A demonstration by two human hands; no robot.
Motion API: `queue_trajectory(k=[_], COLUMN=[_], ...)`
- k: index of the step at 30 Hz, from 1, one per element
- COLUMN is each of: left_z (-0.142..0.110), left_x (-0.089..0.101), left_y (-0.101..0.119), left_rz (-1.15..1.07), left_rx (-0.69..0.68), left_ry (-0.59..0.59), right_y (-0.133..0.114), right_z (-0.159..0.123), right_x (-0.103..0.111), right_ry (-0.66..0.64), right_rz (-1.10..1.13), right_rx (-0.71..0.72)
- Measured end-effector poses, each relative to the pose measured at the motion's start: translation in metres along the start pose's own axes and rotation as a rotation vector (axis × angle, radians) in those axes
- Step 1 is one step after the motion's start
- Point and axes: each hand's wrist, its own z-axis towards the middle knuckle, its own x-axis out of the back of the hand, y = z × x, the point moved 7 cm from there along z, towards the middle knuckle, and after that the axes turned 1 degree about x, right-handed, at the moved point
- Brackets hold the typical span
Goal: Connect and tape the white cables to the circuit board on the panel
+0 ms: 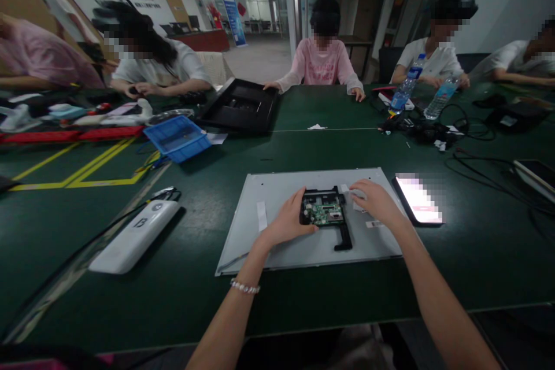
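Observation:
A flat grey metal panel (273,191) lies on the green table in front of me. On it sits a green circuit board (321,215) in a black plastic bracket (344,237), one arm of which points toward me. My left hand (286,222) grips the bracket's left side, thumb at the near edge and fingers at the far edge. At its upper right corner, my right hand (376,202) has its fingers bent together beside a small white piece (345,188); what they pinch, if anything, is too small to make out. White strips (261,217) are stuck on the panel.
A lit phone (418,199) lies right of the panel, a white power bank (136,237) with a cable to the left. Farther back are a blue basket (177,137), a black frame (243,105), bottles (407,85) and tangled cables (427,127). Several people sit around the table.

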Motion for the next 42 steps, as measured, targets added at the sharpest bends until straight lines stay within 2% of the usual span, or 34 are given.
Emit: queue_trajectory(k=[5, 10, 14, 22, 34, 39, 42], left_z=[0.001, 0.0, -0.001, 0.0, -0.002, -0.002, -0.001], left_x=[-0.002, -0.003, -0.002, -0.003, -0.002, -0.002, -0.002], left_y=[-0.005, -0.008, -0.004, -0.007, -0.005, -0.005, -0.005], left_rz=[0.013, 0.013, 0.005, 0.02, 0.017, 0.01, 0.01], left_rx=[-0.028, -0.03, -0.019, -0.033, -0.012, -0.015, -0.037], left_ry=[0.014, 0.02, 0.005, 0.031, 0.007, 0.01, 0.023], right_y=[-0.012, -0.015, -0.011, -0.003, -0.007, -0.029, -0.052], right_z=[0.014, 0.018, 0.017, 0.02, 0.023, 0.031, 0.041], right_x=[-0.015, -0.018, -0.015, -0.019, -0.02, -0.006, -0.009], right_ry=[-0.051, -0.053, -0.045, -0.101, -0.019, 0.04, 0.012], right_rz=[-0.2, -0.327, -0.332, -0.316, -0.381, -0.359, -0.381], right_rx=[0.115, 0.13, 0.132, 0.233, 0.169, 0.133, 0.17])
